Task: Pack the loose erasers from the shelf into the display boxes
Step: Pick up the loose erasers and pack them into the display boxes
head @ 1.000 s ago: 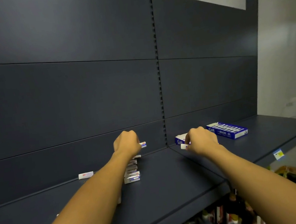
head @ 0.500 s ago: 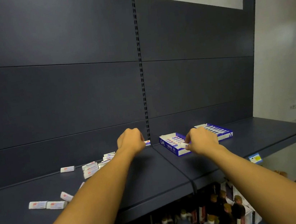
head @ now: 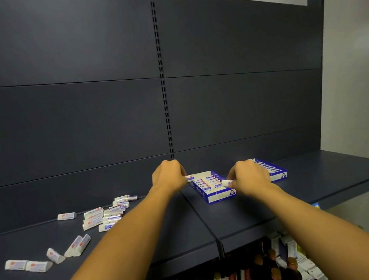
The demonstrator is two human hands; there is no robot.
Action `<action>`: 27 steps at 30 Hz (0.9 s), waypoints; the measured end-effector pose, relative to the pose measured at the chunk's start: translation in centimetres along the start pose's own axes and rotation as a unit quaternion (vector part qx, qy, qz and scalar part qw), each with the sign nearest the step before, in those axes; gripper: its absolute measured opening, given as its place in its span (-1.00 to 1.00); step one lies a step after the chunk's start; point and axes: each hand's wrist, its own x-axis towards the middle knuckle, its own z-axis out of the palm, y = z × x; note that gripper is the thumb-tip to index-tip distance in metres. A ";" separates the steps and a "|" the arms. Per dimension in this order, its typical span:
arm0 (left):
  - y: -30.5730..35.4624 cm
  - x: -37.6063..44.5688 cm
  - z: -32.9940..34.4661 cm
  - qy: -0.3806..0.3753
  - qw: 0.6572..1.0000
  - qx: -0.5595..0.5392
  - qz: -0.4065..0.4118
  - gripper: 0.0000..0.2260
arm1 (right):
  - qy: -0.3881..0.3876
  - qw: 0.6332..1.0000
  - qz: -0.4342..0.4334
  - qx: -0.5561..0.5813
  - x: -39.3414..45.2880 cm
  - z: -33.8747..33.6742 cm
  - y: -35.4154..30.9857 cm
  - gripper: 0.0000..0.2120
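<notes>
A small white sleeved eraser point(head: 189, 177) is pinched in the curled left hand point(head: 168, 177) at the near blue cardboard display box point(head: 210, 187) (its eleven o'clock corner). Another white eraser point(head: 227, 183) is gripped by the right hand point(head: 249, 178) at three o'clock. Loose white erasers point(head: 105, 215) lie scattered at nine o'clock on the dark shelf point(head: 235, 215).

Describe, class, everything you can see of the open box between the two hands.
The open box is a low blue and white tray, apparently cardboard, lying flat on the dark shelf just right of the seam. Its white flap stands up at the back. Inside, small white erasers with red and blue labels lie in a row, filling most of it. The right hand pinches an eraser at its right edge; the left hand holds another eraser at its back left corner. A second box sits behind.
</notes>
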 end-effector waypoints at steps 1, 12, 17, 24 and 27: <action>0.1 0.6 0.4 -0.001 1.000 -0.005 -0.001 -0.83 | -0.003 1.000 0.000 0.006 0.5 0.2 0.2 -0.73; 0.1 8.1 6.4 -0.017 0.998 -0.057 -0.030 -0.88 | -0.007 1.000 -0.002 0.027 8.9 1.9 2.7 -0.81; 0.5 10.4 9.0 -0.024 0.994 -0.098 -0.029 -0.86 | -0.015 0.998 -0.023 0.057 12.0 4.0 3.2 -0.86; 0.8 11.1 11.3 -0.011 0.988 -0.147 -0.045 -0.84 | -0.045 0.989 -0.058 0.129 15.3 7.6 4.3 -0.81; 1.0 11.0 12.3 0.001 0.988 -0.144 -0.062 -0.83 | -0.046 0.983 -0.081 0.156 16.5 8.8 4.8 -0.80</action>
